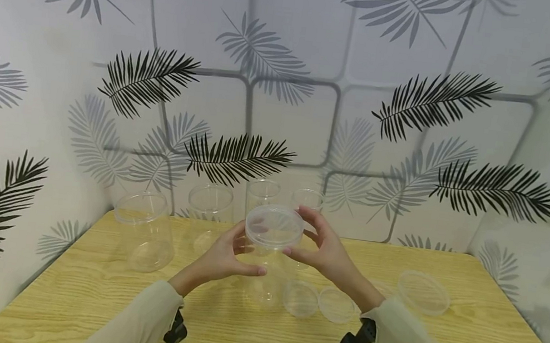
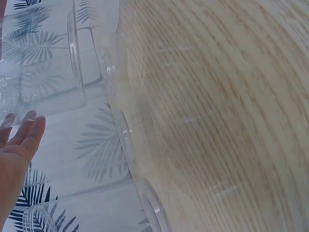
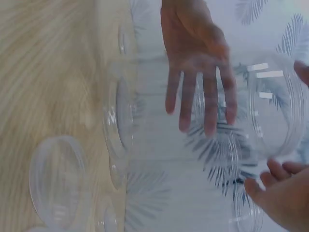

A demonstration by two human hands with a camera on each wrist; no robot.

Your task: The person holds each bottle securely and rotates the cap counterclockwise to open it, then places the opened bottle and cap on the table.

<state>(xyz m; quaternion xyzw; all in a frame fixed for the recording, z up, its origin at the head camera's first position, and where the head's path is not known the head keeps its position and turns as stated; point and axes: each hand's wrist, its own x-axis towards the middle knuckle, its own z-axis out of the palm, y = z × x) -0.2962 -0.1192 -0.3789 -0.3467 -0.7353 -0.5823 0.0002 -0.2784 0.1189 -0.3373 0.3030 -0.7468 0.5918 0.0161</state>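
A clear plastic jar (image 1: 263, 282) is upright in front of me at the table's middle, with a clear lid (image 1: 274, 224) over its mouth. Whether the lid is seated cannot be seen. My right hand (image 1: 324, 250) holds the lid's right edge, thumb in front and fingers behind. On the jar's left is my left hand (image 1: 220, 258), thumb apart. Through the jar, the right wrist view shows the left hand's fingers (image 3: 210, 106) straight and spread; firm contact is unclear. Right fingertips (image 3: 251, 186) bend near the lid in that view.
Two clear jars (image 1: 144, 236) (image 1: 210, 215) stand at the back left, and two more (image 1: 264, 190) (image 1: 308, 196) behind the hands. Loose round lids (image 1: 300, 300) (image 1: 336, 305) lie near the jar. Another lid (image 1: 423, 292) lies farther right on the wooden table (image 1: 217, 333). A leaf-patterned wall closes the back.
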